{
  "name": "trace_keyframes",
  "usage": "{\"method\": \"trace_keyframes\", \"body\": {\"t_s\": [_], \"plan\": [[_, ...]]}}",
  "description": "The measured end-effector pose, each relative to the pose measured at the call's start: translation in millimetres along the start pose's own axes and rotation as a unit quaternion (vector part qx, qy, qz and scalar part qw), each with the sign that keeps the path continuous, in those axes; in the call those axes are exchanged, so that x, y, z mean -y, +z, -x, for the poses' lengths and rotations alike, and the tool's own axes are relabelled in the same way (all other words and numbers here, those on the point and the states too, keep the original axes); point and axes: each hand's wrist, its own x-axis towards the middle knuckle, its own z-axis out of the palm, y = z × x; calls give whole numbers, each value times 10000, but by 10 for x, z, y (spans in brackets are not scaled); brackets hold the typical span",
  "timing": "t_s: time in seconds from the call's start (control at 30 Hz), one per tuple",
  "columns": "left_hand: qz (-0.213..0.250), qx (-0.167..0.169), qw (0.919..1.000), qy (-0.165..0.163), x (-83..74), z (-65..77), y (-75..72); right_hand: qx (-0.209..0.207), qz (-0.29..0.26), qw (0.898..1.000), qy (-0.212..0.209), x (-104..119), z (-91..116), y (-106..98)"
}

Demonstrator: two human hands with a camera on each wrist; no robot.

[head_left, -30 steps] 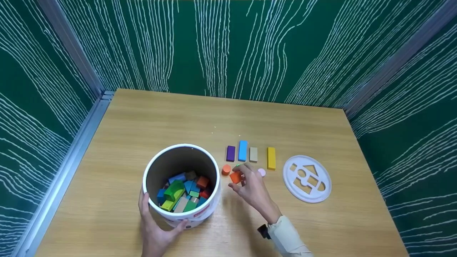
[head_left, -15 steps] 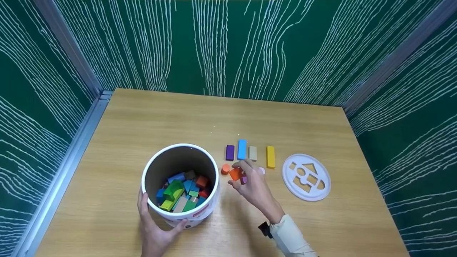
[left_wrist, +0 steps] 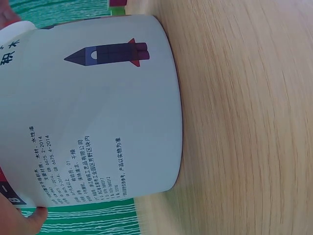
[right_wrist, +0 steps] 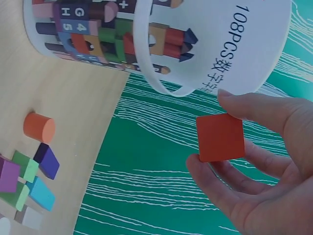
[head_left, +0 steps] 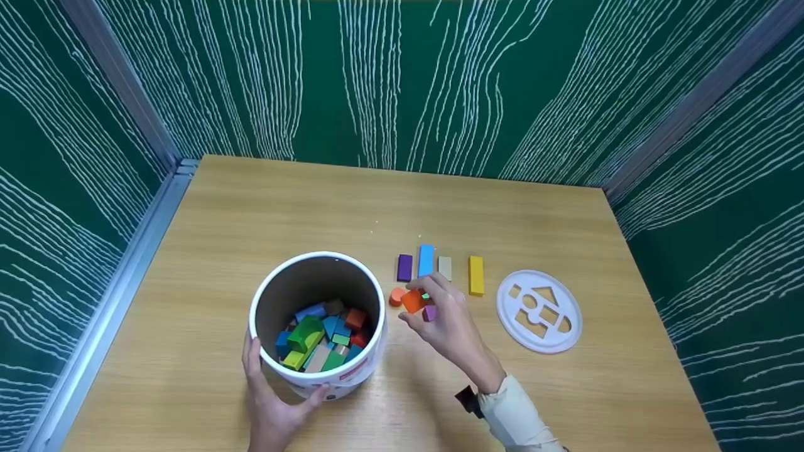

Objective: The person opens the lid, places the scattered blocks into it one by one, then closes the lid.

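A white bucket (head_left: pixel 361 371) of coloured building blocks stands upright on the table. My left hand (head_left: pixel 273 402) holds its near-left side, thumb on the front and fingers along the wall. In the left wrist view the bucket wall (left_wrist: pixel 107 112) shows print and a rocket picture. Right of the bucket, my right hand (head_left: pixel 453 329) pinches an orange-red cube (head_left: pixel 412 301) between thumb and fingers. The right wrist view shows the cube (right_wrist: pixel 220 138) lifted off the table. Under and beside this hand lie an orange cylinder (head_left: pixel 396 296), a magenta block (head_left: pixel 429 313) and a partly hidden green block (head_left: pixel 425 295).
Behind the right hand lie a purple block (head_left: pixel 404 268), a blue block (head_left: pixel 426 259), a beige block (head_left: pixel 445 268) and a yellow block (head_left: pixel 476 276). A white lid with shaped cut-outs (head_left: pixel 545 345) lies to the right. Green patterned walls (head_left: pixel 326 81) border the table.
My right hand has shifted slightly away from me with the cube, uncovering the magenta block and hiding a pale pink round piece. The left hand and bucket stay in place.
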Motion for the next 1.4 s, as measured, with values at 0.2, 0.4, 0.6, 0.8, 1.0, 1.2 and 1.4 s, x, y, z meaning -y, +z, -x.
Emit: {"method": "trace_keyframes", "body": {"t_s": [0.2,0.4,0.6,0.8,1.0,1.2,1.4], "plan": [[-137,13,9998,-119,10,-4,2,-103,94,9999,-100,55,-1,-29],[-198,41,9996,-172,-18,-19,1,-241,103,9991,-343,108,-5,-51],[-168,41,9998,-62,5,-13,9,-196,72,9982,-562,165,-11,-86],[107,-19,9993,346,49,2,12,-168,71,9972,-729,209,-23,-112],[-87,110,9995,-288,2,12,3,-125,61,9963,-847,274,-37,-126],[-193,142,9987,-446,-32,14,0,-33,121,9967,-796,318,-40,-136],[-135,179,9983,-535,-43,10,6,32,95,9967,-803,358,-45,-138]]}}
